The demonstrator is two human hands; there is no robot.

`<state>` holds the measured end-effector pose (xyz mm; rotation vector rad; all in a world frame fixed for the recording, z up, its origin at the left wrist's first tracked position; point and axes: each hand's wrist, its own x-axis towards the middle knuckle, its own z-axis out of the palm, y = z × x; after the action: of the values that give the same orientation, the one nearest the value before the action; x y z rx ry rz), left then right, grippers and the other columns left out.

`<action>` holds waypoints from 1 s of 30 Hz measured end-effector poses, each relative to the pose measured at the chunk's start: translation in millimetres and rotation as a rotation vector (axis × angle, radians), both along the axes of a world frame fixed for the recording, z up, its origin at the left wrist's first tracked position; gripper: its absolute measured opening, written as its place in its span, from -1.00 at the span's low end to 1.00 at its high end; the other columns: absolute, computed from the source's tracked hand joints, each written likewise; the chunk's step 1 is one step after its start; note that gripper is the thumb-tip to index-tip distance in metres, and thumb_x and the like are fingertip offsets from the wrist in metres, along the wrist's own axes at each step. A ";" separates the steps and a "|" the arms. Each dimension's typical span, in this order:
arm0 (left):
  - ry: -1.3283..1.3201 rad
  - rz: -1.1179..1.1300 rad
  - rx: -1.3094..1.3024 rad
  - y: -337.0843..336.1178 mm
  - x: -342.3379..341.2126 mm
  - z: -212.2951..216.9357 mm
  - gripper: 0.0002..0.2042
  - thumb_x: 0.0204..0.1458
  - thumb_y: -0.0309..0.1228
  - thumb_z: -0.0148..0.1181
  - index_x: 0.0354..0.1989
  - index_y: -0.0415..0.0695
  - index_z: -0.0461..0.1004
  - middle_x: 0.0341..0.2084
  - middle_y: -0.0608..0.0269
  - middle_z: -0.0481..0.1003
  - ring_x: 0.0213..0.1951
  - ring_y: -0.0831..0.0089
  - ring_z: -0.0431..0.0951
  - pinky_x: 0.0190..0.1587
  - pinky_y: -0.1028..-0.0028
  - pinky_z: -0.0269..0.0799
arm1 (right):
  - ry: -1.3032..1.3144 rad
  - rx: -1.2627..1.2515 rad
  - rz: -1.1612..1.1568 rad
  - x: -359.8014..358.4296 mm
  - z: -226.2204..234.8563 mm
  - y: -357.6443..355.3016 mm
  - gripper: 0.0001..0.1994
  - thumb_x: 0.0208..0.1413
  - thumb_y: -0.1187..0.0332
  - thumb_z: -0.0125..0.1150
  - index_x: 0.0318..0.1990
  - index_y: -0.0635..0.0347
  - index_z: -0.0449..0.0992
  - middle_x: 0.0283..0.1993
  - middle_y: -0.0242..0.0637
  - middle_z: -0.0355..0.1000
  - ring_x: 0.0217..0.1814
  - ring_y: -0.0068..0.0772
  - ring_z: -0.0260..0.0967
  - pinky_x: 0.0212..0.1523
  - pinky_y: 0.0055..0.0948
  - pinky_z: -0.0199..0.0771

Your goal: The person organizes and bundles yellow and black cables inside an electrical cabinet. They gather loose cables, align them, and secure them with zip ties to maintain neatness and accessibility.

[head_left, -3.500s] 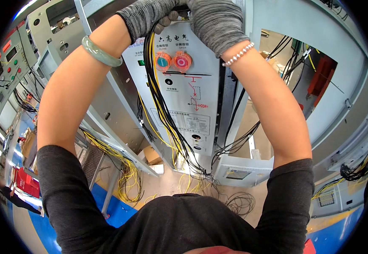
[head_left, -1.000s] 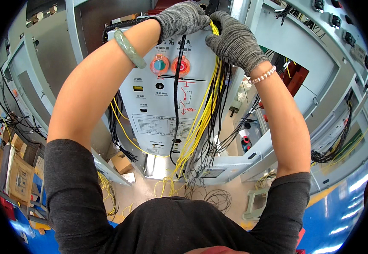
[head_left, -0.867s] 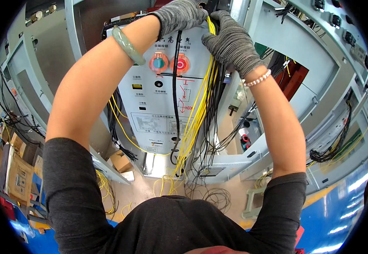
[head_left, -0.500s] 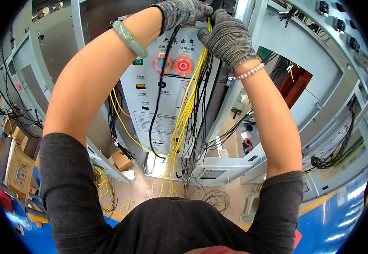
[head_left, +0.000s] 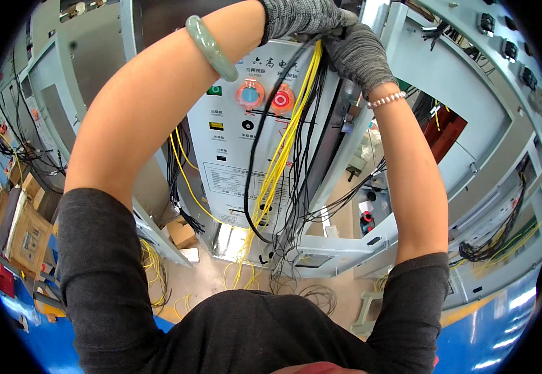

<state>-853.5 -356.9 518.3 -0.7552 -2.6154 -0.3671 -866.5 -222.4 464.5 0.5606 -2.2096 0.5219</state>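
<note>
The bundle of yellow and black wires hangs down the front of the grey control panel, its top gathered between your two gloved hands. Your left hand and right hand both close around it at the panel's upper edge, touching each other. Open cabinet frames crowd both sides, with free floor below.

Gloved hands raised – gripping wire bundle atop cabinet panel.

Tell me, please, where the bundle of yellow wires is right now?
In the head view, the bundle of yellow wires hangs down the grey cabinet panel, right of the two round buttons, below both gloved hands.
</note>
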 end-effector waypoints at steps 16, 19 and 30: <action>0.098 0.183 -0.423 39.2 -4.6 -24.2 -0.67 -0.02 -0.19 0.01 -0.12 -0.05 0.46 -0.22 0.14 0.49 -0.16 0.22 0.49 -0.12 0.28 0.39 | -0.376 -0.728 0.576 28.7 -28.0 41.0 -0.79 0.10 0.15 0.01 -0.45 0.04 0.39 -0.62 -0.60 0.18 -0.65 -0.76 0.04 -0.67 -0.73 0.02; 0.057 0.123 -0.256 83.0 -10.5 -32.8 -0.66 -0.04 -0.17 0.02 -0.14 -0.06 0.48 -0.25 0.13 0.49 -0.19 0.22 0.49 -0.14 0.27 0.39 | -0.311 -0.771 0.522 15.5 -35.9 78.4 -0.81 0.12 0.19 -0.02 -0.37 0.07 0.41 -0.61 -0.57 0.20 -0.67 -0.76 0.04 -0.71 -0.74 -0.01; -0.017 0.263 -0.189 81.2 -28.2 -48.0 -0.63 -0.11 -0.10 0.05 -0.23 -0.08 0.53 -0.32 0.07 0.51 -0.27 0.24 0.51 -0.20 0.27 0.41 | -0.073 -0.570 0.544 56.9 -56.0 79.7 -0.68 0.21 0.27 -0.17 -0.06 0.35 0.36 -0.06 -0.12 0.38 -0.08 -0.33 0.29 -0.01 -0.44 0.23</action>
<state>-881.7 -275.7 470.3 -0.4563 -2.7465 -0.0514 -809.6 -142.7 408.5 0.8298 -1.8274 1.4150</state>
